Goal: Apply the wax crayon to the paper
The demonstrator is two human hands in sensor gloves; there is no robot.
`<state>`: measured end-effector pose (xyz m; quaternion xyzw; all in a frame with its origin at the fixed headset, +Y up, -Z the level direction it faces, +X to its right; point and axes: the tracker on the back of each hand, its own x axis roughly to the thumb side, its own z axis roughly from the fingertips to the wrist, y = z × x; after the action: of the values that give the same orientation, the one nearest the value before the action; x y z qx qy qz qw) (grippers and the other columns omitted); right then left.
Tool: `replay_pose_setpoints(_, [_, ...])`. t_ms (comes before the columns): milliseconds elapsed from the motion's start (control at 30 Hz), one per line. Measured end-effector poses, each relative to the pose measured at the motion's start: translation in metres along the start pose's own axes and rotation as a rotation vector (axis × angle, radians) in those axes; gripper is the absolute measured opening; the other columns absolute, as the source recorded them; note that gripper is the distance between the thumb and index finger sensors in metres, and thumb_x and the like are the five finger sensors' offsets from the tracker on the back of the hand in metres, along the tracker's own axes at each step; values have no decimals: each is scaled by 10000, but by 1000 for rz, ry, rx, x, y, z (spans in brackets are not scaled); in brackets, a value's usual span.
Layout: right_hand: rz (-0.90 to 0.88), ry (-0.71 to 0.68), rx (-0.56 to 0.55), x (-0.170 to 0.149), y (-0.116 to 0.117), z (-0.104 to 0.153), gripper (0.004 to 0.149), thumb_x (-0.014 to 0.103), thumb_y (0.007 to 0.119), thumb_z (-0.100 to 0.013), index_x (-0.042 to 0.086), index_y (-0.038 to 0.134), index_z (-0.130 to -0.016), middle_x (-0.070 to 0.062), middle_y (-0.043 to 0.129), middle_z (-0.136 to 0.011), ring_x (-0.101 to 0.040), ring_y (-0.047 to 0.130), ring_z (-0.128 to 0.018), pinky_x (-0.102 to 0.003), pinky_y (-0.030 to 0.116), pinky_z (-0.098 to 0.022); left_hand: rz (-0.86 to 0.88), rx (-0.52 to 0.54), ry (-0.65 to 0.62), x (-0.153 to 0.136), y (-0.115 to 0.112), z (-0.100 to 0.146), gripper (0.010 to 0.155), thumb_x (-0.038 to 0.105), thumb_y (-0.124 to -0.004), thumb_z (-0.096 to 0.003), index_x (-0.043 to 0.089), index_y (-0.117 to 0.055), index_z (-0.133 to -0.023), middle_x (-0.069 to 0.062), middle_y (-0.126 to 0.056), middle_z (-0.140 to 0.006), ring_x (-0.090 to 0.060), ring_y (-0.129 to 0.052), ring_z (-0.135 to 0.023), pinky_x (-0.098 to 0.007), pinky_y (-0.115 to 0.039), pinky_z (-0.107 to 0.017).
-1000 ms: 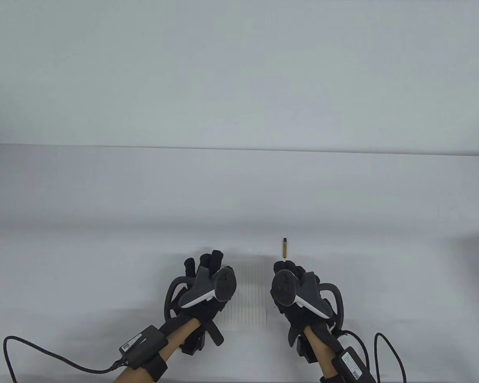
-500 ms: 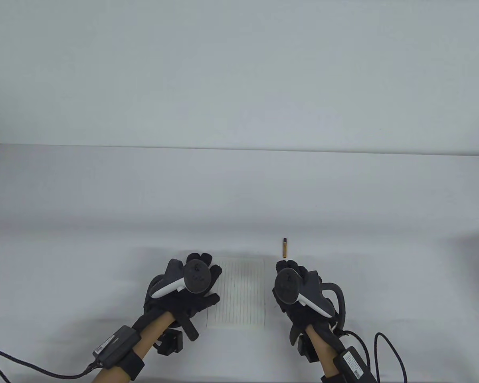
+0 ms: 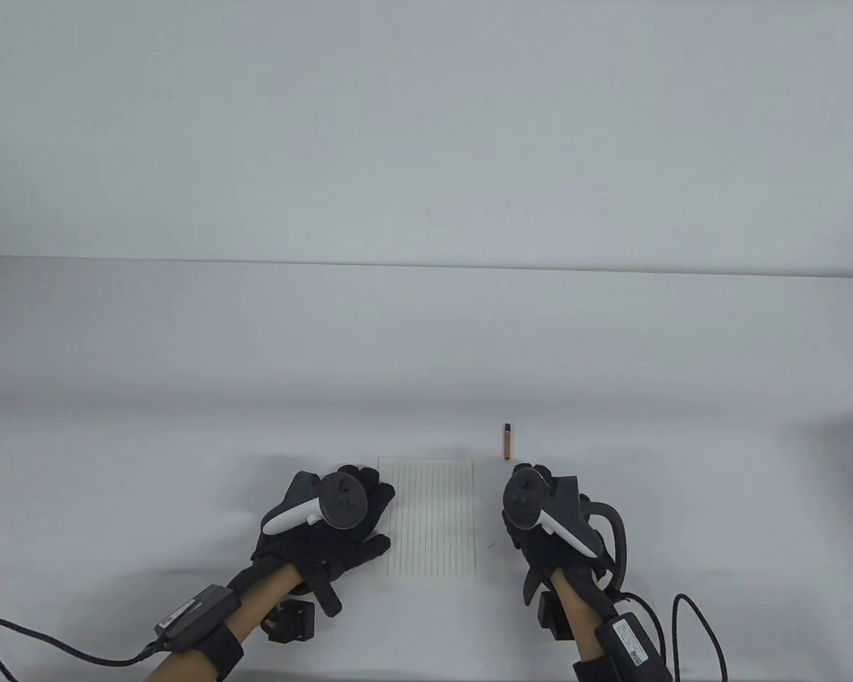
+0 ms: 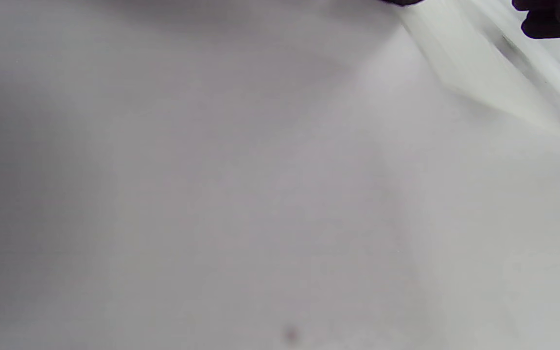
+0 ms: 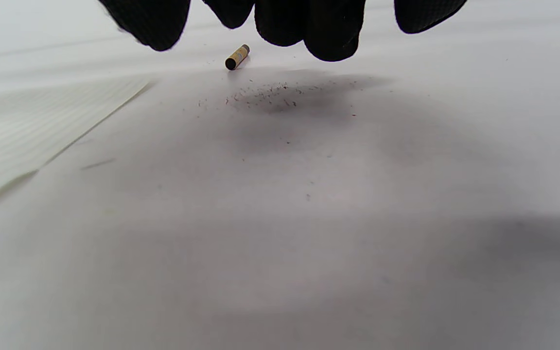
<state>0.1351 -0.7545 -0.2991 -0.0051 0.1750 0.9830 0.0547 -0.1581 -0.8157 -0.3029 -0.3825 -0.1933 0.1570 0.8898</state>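
Left wrist view is blurred; left hand [image 3: 327,526] seems flat at the paper's [image 3: 432,518] edge. Right hand [image 3: 544,522] holds nothing, fingers apart, near the crayon [image 3: 507,440] lying on the white table [image 3: 185,355].

White table [image 3: 185,341], matte surface, far edge meeting a pale wall. Lying directly on it: one sheet of lined paper [image 3: 433,518], flat, near the front edge, lines running away from the viewer. One short crayon [image 3: 507,440] with tan wrapper and dark tip, lying flat just beyond the paper's far right corner, apart from it. Right wrist view: scatter of fine dark specks [image 5: 280,92] on the tabletop close to the crayon. A black cable [image 3: 57,646] trails across the surface at front left, another cable loop [image 3: 704,632] at front right.
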Motion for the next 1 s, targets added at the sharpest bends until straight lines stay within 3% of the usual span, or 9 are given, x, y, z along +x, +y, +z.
replay_pose_setpoints(200, [-10, 101, -19, 8, -18, -44, 683, 397, 631, -575, 128, 327, -1124, -186, 424, -1148, -381, 611, -994, -576, 558, -693, -1, -6, 1, 1, 0, 1, 748, 571, -405, -602, 436, 188, -1038, 166, 345, -1068, -161, 406, -979, -539, 311, -607])
replay_pose_setpoints(300, [-96, 169, 16, 12, -22, -71, 656, 390, 640, -572, 99, 398, -1108, -213, 514, -1101, -385, 681, -917, -523, 615, -668, -1, -7, 2, 1, 0, 0, 751, 572, -405, -601, 436, 191, -1037, 167, 347, -1067, -160, 408, -978, -538, 313, -606])
replay_pose_setpoints(433, [-50, 289, 14, 14, -25, -93, 570, 400, 645, -569, 103, 528, -1041, -185, 645, -990, -340, 740, -795, -468, 670, -607, -1, -7, 3, 1, 0, 0, 753, 573, -407, -600, 436, 191, -1037, 166, 348, -1066, -158, 409, -978, -537, 313, -606])
replay_pose_setpoints(567, [-4, 348, 55, 21, -23, -103, 519, 425, 645, -566, 128, 586, -987, -172, 630, -947, -330, 721, -763, -469, 658, -589, -1, -7, 3, 1, 0, 0, 753, 574, -407, -600, 438, 192, -1036, 168, 349, -1066, -161, 409, -977, -537, 313, -606])
replay_pose_setpoints(800, [155, 401, -38, 34, -20, -110, 396, 327, 716, -549, 154, 681, -903, -139, 735, -863, -287, 807, -691, -446, 720, -544, -1, -7, 3, 1, 0, 0, 754, 575, -407, -599, 439, 194, -1035, 166, 351, -1064, -158, 411, -975, -537, 315, -604])
replay_pose_setpoints(1000, [211, 396, -77, 38, -21, -114, 386, 312, 757, -522, 125, 740, -859, -144, 808, -808, -279, 861, -646, -443, 759, -511, -1, -7, 3, 1, 0, 0, 754, 577, -412, -597, 445, 187, -1036, 174, 345, -1066, -155, 406, -978, -534, 312, -607])
